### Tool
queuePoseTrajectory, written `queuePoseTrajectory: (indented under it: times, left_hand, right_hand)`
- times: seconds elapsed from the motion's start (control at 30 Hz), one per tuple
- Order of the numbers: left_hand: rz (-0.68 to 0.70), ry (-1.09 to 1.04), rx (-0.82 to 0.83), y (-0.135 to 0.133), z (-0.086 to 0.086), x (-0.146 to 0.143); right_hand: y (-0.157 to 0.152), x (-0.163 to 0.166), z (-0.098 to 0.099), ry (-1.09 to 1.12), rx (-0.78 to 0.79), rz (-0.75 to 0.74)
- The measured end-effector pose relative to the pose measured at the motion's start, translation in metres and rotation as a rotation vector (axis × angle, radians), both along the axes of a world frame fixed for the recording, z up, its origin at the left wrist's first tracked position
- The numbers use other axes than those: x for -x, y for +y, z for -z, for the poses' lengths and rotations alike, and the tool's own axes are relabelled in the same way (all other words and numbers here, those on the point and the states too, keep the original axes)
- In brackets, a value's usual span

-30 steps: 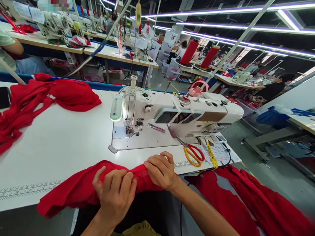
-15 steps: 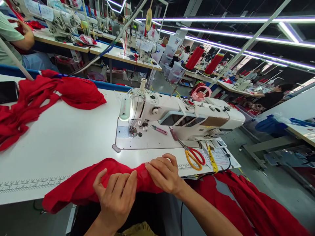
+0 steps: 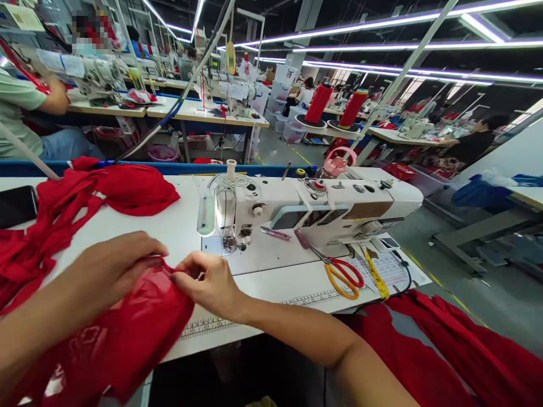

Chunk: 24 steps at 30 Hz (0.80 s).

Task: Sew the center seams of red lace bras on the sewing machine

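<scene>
A piece of red fabric (image 3: 139, 322) hangs from both hands over the table's front edge, at the lower left. My left hand (image 3: 123, 265) is closed on its upper edge, with some fingertips hidden behind the cloth. Close beside it, my right hand (image 3: 212, 282) pinches the same edge between thumb and fingers. Just beyond the hands stands a white sewing machine (image 3: 314, 209), its needle area lit and with no cloth under it. Shiny patches show on the held fabric.
Scissors (image 3: 339, 274) with red and orange handles lie right of the hands, beside a yellow tape measure (image 3: 375, 274). Thread snips (image 3: 275, 233) rest on the machine bed. More red fabric (image 3: 136, 189) and a black phone (image 3: 17, 206) are at left. A co-worker (image 3: 34, 113) sits beyond.
Both hands have moved left and up, lifting the red fabric off the table's front part into a hanging position. They now hold its edge close together. The camera view has shifted slightly.
</scene>
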State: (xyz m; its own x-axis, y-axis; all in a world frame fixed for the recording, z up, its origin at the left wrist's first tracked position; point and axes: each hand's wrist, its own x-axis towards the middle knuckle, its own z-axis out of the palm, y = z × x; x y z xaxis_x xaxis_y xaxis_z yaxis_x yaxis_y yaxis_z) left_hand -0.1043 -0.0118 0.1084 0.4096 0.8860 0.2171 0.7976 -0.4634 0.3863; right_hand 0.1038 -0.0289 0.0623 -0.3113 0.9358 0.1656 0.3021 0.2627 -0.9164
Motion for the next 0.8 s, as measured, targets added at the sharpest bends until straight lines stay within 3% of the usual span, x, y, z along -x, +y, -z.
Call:
queuePoseTrajectory:
  times: [0.07,0.1,0.27,0.43,0.53,0.7,0.8]
  left_hand:
    - [0.173,0.041,0.303,0.036,0.006,-0.026]
    - [0.201,0.047,0.347,0.049,0.014,-0.041]
    - [0.260,0.043,0.403,0.078,0.062,-0.084]
    - [0.261,0.028,0.412,0.087,0.075,-0.087]
    - [0.248,0.040,0.389,0.091,0.076,-0.089]
    - [0.237,0.046,0.343,0.094,0.084,-0.093]
    - [0.222,0.044,0.312,0.095,0.086,-0.093]
  right_hand:
    - [0.011,-0.017,0.010,-0.118,0.211,0.066]
    - [0.016,-0.027,0.015,-0.165,0.250,0.081]
    - [0.029,-0.065,0.027,-0.293,0.278,0.042]
    - [0.035,-0.078,0.026,-0.426,0.259,-0.010]
    - [0.032,-0.083,0.031,-0.535,0.134,-0.023]
    - [0.026,-0.094,0.046,-0.655,-0.338,-0.048]
    - [0.027,-0.099,0.051,-0.675,-0.525,-0.114]
